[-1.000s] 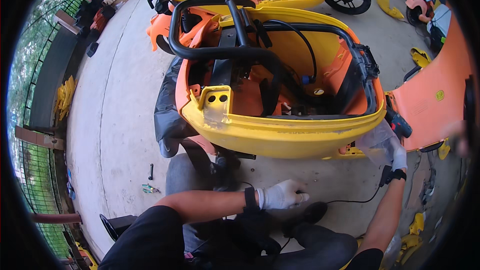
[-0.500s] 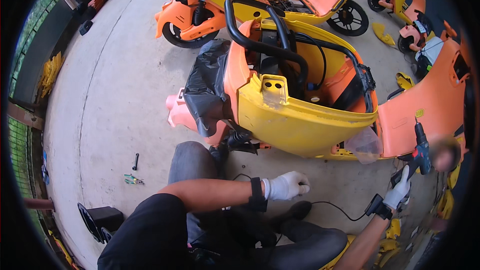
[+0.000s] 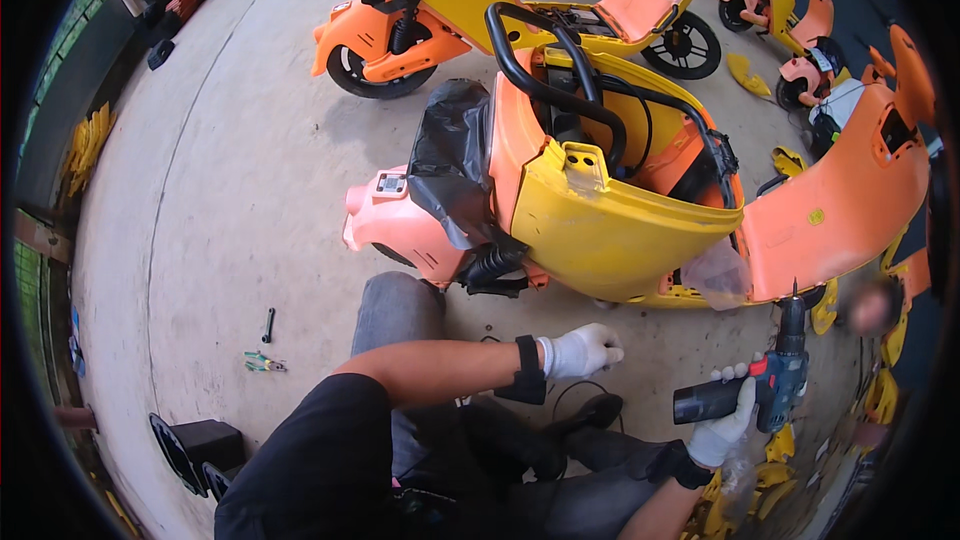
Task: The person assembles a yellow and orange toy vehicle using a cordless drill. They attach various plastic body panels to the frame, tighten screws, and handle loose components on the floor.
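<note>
My right hand [image 3: 722, 432], in a white glove, grips a teal and black cordless drill [image 3: 786, 388] with a red accent. The drill's bit points away from me, and its black battery end sticks out to the left. My left hand [image 3: 582, 351], also gloved, hovers above the floor with its fingers curled together; whatever may be inside them is hidden. Ahead stands a scooter [image 3: 610, 235] with a yellow body, an orange seat [image 3: 830, 215] and a pink front fender [image 3: 405, 227]. Neither hand touches it. Black sheeting [image 3: 452, 155] covers part of its front.
On the floor at left lie a wrench [image 3: 268, 325] and green-handled pliers [image 3: 264, 362]. A black part [image 3: 203, 445] sits at lower left. Another yellow and orange scooter [image 3: 450, 0] stands behind. Loose yellow panels [image 3: 772, 490] lie at lower right.
My right hand has brought the drill nearer and to the left, beside my knee. My left hand stays curled in about the same place. The whole view has shifted slightly.
</note>
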Demonstrator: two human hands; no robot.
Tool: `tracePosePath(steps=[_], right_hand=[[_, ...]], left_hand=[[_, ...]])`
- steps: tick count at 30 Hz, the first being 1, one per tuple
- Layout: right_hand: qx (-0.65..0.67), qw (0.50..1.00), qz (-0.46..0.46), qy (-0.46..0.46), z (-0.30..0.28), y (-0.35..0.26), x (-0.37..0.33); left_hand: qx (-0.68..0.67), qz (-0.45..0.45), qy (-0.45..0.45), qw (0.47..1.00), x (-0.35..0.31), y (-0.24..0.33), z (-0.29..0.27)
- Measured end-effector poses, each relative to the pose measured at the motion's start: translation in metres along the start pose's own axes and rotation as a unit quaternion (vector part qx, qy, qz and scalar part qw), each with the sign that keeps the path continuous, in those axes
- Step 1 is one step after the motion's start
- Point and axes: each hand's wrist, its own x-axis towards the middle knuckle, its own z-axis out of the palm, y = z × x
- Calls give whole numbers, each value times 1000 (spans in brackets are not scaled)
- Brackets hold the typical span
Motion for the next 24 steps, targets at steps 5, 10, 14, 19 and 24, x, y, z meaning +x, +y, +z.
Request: tracePosePath(steps=[5, 10, 14, 19, 24], right_hand=[[68, 991, 109, -47, -25, 32, 0], [28, 984, 176, 6, -18, 52, 2], [-2, 983, 185, -4, -12, 57, 10], [-19, 981, 193, -25, -5, 62, 12], [-20, 981, 195, -13, 6, 58, 1]], left_hand=[[17, -24, -46, 999, -14, 18, -2], [9, -3, 37, 999, -15, 0, -8], [4, -32, 55, 998, -17, 3, -8], [19, -20, 35, 999, -19, -2, -5], [-41, -66, 25, 997, -17, -24, -5]])
